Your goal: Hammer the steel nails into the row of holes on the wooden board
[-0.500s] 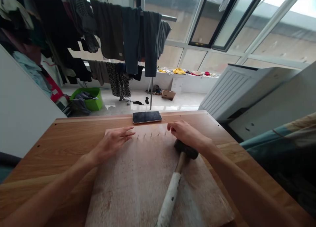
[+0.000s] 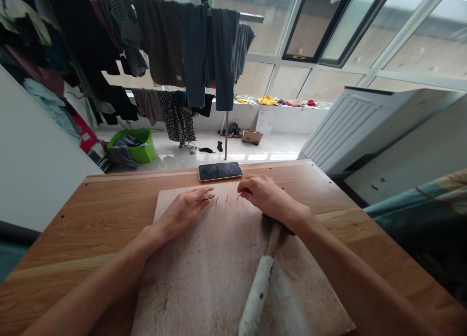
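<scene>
A row of thin nails [image 2: 226,198] stands in the worn wooden board [image 2: 219,258], near its far edge. My left hand [image 2: 188,205] rests at the row's left end, fingers stretched out flat and slightly apart, the tips beside a nail. From the right, my right hand [image 2: 260,194] reaches in with curled fingers; thumb and fingertips close on a slightly tilted nail. Under the right wrist lies a hammer [image 2: 257,289] with a dark head, partly hidden, and a white-wrapped handle pointing towards me. Nails behind both hands are hidden.
A dark phone [image 2: 220,171] lies on the wooden table [image 2: 91,219] just beyond the board. Past the table stand a rack of hanging clothes [image 2: 197,53], a green tub [image 2: 142,153] and a small cardboard box [image 2: 251,137]. A white cabinet-like unit [image 2: 339,126] is at right.
Both hands have moved inwards along the nail row: the left to the right, the right to the left. The right hand's fingertips now meet a nail. The view has shifted slightly.
</scene>
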Tool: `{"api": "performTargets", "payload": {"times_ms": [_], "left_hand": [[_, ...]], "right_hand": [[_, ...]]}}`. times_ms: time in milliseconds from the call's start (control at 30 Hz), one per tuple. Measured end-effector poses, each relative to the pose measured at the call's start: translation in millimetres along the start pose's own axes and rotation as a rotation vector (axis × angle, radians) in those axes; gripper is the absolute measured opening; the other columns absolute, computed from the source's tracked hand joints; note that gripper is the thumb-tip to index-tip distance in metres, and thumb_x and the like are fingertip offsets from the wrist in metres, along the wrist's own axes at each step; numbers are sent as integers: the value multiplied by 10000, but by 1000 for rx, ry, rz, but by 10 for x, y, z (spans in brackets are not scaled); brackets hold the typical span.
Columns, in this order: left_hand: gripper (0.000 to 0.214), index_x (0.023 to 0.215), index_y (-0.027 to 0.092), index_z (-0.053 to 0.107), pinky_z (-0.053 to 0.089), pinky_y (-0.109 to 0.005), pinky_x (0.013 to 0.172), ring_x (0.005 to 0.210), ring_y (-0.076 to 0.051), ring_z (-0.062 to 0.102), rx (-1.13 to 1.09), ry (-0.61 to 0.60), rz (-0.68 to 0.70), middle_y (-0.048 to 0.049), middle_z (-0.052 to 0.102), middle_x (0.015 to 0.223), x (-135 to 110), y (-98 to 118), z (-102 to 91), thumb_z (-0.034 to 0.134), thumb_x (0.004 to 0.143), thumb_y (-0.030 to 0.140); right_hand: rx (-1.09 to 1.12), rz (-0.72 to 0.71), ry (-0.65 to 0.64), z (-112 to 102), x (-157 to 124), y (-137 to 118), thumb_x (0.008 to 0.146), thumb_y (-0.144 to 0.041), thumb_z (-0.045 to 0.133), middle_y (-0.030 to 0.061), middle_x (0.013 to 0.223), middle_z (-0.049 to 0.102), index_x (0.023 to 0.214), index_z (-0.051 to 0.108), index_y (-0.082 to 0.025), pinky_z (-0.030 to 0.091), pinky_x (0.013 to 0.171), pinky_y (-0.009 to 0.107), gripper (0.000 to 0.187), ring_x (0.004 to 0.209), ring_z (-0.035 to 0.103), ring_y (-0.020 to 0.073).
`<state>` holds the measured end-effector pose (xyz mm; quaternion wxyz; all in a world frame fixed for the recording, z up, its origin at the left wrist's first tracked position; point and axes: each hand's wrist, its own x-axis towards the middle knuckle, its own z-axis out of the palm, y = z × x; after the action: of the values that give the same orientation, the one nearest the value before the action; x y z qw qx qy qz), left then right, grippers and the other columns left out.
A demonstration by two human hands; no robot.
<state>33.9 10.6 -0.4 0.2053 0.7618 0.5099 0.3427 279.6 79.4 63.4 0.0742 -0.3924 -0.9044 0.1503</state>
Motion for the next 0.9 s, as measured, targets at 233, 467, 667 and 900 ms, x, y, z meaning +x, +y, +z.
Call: {"api": "performTargets", "payload": {"times_ms": [233, 467, 667, 900], "left_hand": [[339, 1226, 189, 690, 569, -387, 994, 1119, -250, 714, -49, 53, -34, -67, 756, 1205, 82, 73, 103, 518, 996, 368], [297, 1206, 204, 683, 570, -347, 947, 1076, -232, 722, -108, 7, 60, -53, 759, 1184, 232, 126, 276, 497, 987, 282], [387, 1352, 215, 592, 564, -355, 972, 1185, -259, 685, -119, 44, -33, -69, 724, 1277, 90, 187, 140, 511, 1009, 374], [548, 1548, 261, 356, 425, -474, 1157, 1444, -271, 444, 33, -32, 26, -86, 468, 1568, -249, 463, -316, 441, 1043, 457]], "right_hand": [[-49, 13, 36, 42, 32, -82, 924, -128, 592, 66, 935, 766, 830, 773, -203, 373, 625, 256, 218, 774, 662, 178], [-6, -55, 31, 87, 131, -283, 933, -103, 607, 80, 806, 769, 765, 781, -166, 419, 666, 255, 250, 727, 661, 170], [67, -69, 112, -16, 16, -358, 934, -104, 632, 66, 944, 781, 967, 802, -178, 474, 756, 249, 188, 835, 689, 166], [389, -222, 192, -211, -403, -473, 967, -194, 640, 38, 1002, 761, 1077, 752, -178, 561, 765, 247, 159, 804, 715, 123]]}}
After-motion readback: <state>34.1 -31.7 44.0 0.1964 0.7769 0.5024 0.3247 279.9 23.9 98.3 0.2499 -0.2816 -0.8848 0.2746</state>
